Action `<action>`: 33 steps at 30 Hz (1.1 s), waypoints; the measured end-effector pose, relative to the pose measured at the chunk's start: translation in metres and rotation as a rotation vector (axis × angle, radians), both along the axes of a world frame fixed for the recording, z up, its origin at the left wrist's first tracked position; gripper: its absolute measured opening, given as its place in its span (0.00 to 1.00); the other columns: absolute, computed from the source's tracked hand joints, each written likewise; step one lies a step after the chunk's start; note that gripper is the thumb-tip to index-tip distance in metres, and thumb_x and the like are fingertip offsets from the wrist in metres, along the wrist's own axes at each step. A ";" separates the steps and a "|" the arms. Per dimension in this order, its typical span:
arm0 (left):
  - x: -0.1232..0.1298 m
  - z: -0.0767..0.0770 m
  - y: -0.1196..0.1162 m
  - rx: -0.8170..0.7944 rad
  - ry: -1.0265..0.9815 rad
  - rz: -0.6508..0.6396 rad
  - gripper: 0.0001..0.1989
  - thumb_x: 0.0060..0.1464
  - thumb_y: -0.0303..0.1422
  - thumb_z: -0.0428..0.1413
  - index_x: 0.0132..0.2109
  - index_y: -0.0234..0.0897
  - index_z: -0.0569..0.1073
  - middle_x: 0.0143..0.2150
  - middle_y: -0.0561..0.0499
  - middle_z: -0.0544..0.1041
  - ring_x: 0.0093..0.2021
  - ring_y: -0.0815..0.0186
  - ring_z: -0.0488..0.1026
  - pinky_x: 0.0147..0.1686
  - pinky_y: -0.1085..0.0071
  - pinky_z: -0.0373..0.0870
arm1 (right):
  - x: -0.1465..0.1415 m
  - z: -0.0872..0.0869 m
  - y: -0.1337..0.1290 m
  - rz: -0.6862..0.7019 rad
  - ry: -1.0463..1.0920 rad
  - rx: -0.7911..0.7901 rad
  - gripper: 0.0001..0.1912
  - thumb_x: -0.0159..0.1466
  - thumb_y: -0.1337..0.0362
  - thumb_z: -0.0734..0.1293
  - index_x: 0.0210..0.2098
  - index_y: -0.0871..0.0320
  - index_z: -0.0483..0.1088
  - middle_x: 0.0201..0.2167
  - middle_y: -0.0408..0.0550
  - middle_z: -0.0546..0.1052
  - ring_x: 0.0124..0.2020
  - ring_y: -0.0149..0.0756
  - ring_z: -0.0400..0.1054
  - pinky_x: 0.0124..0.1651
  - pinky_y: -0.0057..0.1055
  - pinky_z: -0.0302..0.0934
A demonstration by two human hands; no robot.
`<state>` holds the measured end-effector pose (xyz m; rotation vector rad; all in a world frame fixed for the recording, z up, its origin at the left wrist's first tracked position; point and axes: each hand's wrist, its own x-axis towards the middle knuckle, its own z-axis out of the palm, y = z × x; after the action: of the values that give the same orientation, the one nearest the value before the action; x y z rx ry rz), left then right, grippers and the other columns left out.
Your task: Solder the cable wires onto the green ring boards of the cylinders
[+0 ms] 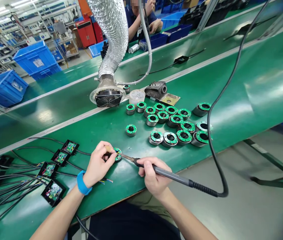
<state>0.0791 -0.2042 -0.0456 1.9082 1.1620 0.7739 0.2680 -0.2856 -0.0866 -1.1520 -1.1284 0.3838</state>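
My right hand [156, 175] is closed round the grey and black handle of a soldering iron [175, 176]. The iron's metal tip points left and meets a round motor stator with a green circuit board [118, 157] on top. My left hand [99, 163], with a blue wristband, is closed in a pinch at the stator's left edge. Thin yellowish wires [118, 153] show at its fingertips, over the board. A tan cover sits on one finger. Part of the stator is hidden behind my left fingers.
Several similar stators [170, 139] stand to the right. Black boxes with circuit boards [54, 192] and cables lie left. A fume extractor hose [114, 36] hangs above the bench, near a soldering iron stand [156, 90]. The iron's cord [215, 156] arcs right. A person [141, 23] sits opposite.
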 end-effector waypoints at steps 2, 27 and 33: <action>0.001 0.000 0.000 -0.003 -0.003 0.005 0.09 0.64 0.36 0.59 0.35 0.39 0.76 0.42 0.47 0.72 0.30 0.68 0.65 0.28 0.69 0.63 | 0.000 0.002 0.001 0.008 -0.008 0.008 0.12 0.72 0.67 0.63 0.34 0.55 0.76 0.15 0.35 0.72 0.15 0.30 0.69 0.29 0.31 0.69; 0.003 -0.012 -0.003 0.188 0.023 0.024 0.04 0.63 0.27 0.58 0.37 0.37 0.74 0.41 0.50 0.71 0.27 0.75 0.62 0.23 0.75 0.57 | -0.007 0.000 0.005 0.022 0.341 -0.080 0.14 0.74 0.62 0.63 0.34 0.57 0.76 0.13 0.35 0.69 0.10 0.25 0.62 0.14 0.20 0.57; 0.004 -0.012 -0.003 0.190 0.022 0.011 0.04 0.62 0.27 0.59 0.37 0.37 0.73 0.41 0.51 0.71 0.27 0.75 0.61 0.23 0.76 0.57 | -0.006 0.001 0.004 -0.027 0.363 -0.040 0.14 0.73 0.64 0.63 0.34 0.57 0.76 0.14 0.35 0.69 0.10 0.24 0.62 0.15 0.19 0.58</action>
<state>0.0827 -0.2068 -0.0573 2.0712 1.1480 0.8989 0.2622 -0.2816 -0.0856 -1.0789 -0.7902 0.5707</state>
